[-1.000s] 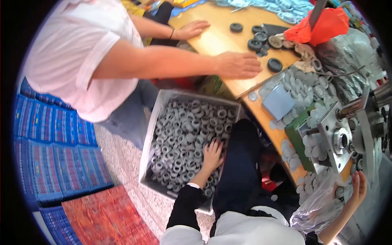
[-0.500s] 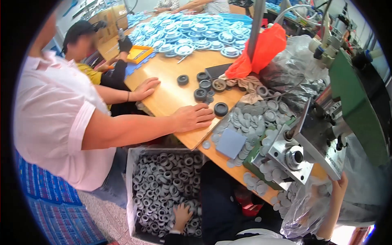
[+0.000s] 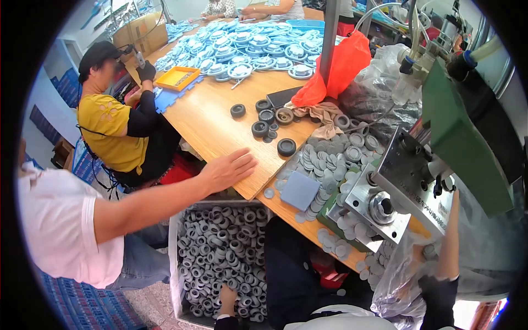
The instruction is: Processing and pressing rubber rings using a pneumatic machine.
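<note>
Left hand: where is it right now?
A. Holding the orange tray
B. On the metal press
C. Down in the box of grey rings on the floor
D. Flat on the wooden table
C: the left hand reaches down among the grey rings in the box below the table edge, not on the wooden table.

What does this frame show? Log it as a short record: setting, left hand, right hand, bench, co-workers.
setting: crowded workshop, wooden table, metal press at right
left hand: down in the box of grey rubber rings, among them; grip hidden
right hand: raised beside a clear plastic bag under the press; grip unclear
bench: grey discs, blue pad, black rollers
co-workers: a person's hand flat on the table edge; another person in a yellow top seated beyond
</note>
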Available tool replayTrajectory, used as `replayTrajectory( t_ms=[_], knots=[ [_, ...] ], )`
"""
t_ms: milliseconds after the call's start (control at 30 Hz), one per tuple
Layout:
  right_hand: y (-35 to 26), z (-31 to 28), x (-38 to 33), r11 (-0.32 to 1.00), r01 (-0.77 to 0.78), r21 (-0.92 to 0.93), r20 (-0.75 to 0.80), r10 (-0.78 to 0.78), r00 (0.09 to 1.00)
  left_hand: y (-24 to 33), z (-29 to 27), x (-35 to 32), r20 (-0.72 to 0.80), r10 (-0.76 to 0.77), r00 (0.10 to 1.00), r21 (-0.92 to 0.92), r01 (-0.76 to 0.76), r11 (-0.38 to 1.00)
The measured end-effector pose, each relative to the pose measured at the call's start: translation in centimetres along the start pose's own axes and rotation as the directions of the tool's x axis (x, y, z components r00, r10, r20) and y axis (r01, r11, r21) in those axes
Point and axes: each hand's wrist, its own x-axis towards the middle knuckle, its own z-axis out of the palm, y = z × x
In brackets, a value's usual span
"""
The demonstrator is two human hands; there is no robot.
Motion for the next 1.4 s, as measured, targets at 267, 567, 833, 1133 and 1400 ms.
replayTrajectory(
  t_ms=[267,567,833,1133,1400],
  knots=[
    [-1.1,-2.3,7.3,0.937,0.281,-0.206,0.127,-0.259,0.957,7.1,0.5,0.4,0.023,0.072,0.997,0.012,-0.073,0.997],
    [-3.7,4.4,19.0,0.711,0.656,-0.252,0.462,-0.507,0.728,5.2,1.3,-5.6,0.069,0.076,0.995,-0.110,-0.068,0.992],
    [-7.5,20.6,25.6,0.558,0.823,0.109,0.851,-0.480,0.212,3.7,1.7,-7.8,0.159,-0.142,0.977,0.023,0.140,0.990],
    [-3.4,25.0,27.3,0.358,0.934,0.014,0.765,-0.604,0.221,4.5,1.6,-10.2,0.227,-0.137,0.964,-0.136,0.171,0.976],
    [-3.6,17.1,23.4,0.477,0.864,0.164,0.623,-0.729,0.284,9.1,-2.3,-5.8,0.124,0.071,0.990,-0.106,-0.058,0.993]
  ],
)
